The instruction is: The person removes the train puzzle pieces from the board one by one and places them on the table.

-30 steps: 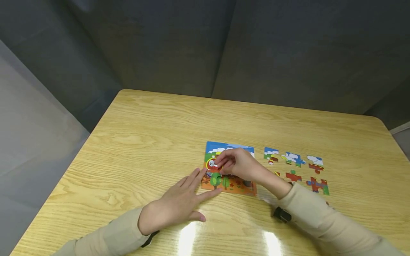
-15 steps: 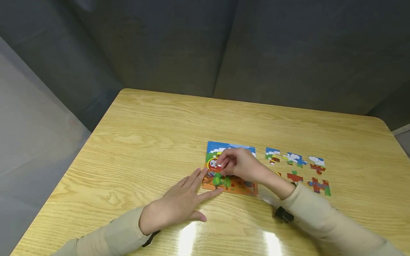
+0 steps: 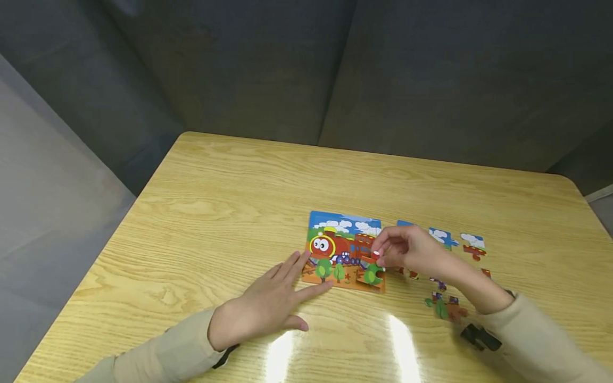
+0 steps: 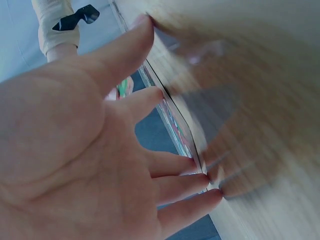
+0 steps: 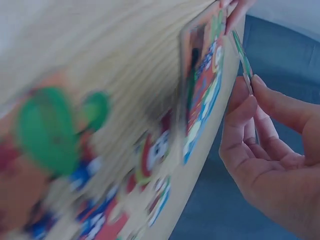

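A puzzle board (image 3: pixel 335 226) with a red train picture lies on the table. My left hand (image 3: pixel 265 300) rests beside it with fingers spread, fingertips touching its left and lower edges. In the left wrist view, the fingers (image 4: pixel 177 187) are nearly straight and the palm holds nothing. My right hand (image 3: pixel 414 249) pinches a puzzle piece (image 3: pixel 372 275) with a green tree between thumb and fingertips, over the board's right part. Seen edge-on in the right wrist view, the puzzle piece (image 5: pixel 242 56) is tilted and apart from the board. The fingers hide part of it.
Several loose puzzle pieces lie right of the board, some under my right forearm. One piece (image 3: pixel 473 242) with a cloud lies farthest right; another (image 3: pixel 445 308) with a tree lies nearer. The wooden table (image 3: pixel 230 186) ends at a dark curtain (image 3: pixel 239 69).
My right hand has moved right with the tree piece, from the board's left part to its right edge, uncovering the train picture. The left hand has stayed in place.
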`<action>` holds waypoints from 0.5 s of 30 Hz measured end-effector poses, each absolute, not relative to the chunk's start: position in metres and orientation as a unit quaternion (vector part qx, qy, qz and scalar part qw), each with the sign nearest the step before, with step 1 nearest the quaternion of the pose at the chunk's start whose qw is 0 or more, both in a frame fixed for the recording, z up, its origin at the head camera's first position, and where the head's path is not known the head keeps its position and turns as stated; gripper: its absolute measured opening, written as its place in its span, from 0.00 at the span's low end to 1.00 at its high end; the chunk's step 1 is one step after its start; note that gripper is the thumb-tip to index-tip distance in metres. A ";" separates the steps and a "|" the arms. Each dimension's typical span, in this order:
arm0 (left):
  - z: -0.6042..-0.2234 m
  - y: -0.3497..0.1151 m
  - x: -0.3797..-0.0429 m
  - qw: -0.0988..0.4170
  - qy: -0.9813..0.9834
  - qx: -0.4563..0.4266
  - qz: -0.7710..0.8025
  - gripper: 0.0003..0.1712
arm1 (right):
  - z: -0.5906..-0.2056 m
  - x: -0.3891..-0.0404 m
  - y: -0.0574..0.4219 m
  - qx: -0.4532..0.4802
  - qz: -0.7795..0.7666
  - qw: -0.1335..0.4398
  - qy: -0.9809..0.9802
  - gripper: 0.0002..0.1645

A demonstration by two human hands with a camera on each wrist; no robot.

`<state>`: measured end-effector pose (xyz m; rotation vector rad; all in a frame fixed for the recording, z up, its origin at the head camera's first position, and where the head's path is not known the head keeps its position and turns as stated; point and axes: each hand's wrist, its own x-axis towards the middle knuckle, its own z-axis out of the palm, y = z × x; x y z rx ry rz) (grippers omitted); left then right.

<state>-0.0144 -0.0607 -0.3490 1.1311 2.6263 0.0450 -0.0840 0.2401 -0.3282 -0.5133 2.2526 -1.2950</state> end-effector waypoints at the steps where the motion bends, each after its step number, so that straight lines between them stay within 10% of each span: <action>1: -0.349 -0.061 -0.014 0.139 0.909 0.392 0.016 0.46 | -0.329 -0.082 0.245 -0.186 -0.472 0.247 0.826 0.09; 15: -0.348 -0.060 -0.014 0.141 0.909 0.392 0.018 0.47 | -0.341 -0.056 0.290 -0.169 -0.435 0.250 0.848 0.10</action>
